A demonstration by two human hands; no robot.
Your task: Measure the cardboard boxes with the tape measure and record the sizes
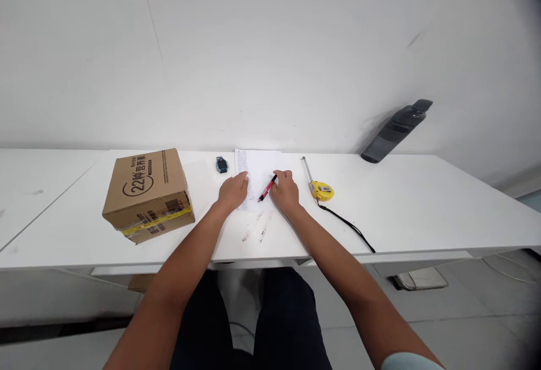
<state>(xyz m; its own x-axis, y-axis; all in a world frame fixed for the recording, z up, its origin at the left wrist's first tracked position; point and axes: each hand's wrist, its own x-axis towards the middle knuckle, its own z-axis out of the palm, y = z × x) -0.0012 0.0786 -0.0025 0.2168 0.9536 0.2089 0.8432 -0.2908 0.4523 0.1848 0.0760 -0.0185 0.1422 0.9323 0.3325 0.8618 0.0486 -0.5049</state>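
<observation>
Sheets of paper (260, 163) with handwriting down the left side lie near the wall. My left hand (234, 191) is at their left edge, fingers curled and thumb on top. On the right side my right hand (285, 191) rests with bent fingers against a red and black pen (267, 188), which slants over the paper. The pen appears held at its upper part between thumb and index finger; the fingers partly hide the grip. Nearest to my right hand is a yellow tape measure (323, 191), its blade slightly out. A dark smartwatch (222, 164) lies beyond my left hand.
A cardboard box (147, 190) stands at the left on the white table (401, 212). At the right, a dark bottle (395, 132) stands by the wall. The tape measure's black strap (349, 224) reaches the front edge. Brown smudges (262, 235) mark the tabletop.
</observation>
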